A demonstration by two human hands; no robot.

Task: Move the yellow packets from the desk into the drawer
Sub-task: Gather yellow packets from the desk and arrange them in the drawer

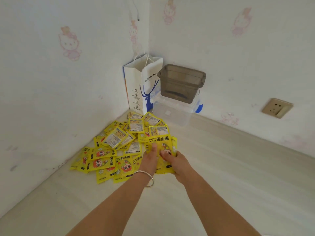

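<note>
Several yellow packets (117, 143) lie in a loose pile on the pale desk (221, 167), spread into the corner where two walls meet. A small stack of yellow packets (162, 142) is held at the pile's right side. My left hand (150, 159), with a silver bangle on the wrist, grips the stack's left edge with the thumb on top. My right hand (177, 161) grips its right lower edge. Both hands are shut on this stack. No drawer is in view.
A white paper coffee bag (141, 86) stands in the corner behind the pile. Beside it a dark translucent box (182, 82) sits on a clear plastic box (172, 113). A wall socket (277, 108) is at the right. A cable (136, 12) hangs above the bag.
</note>
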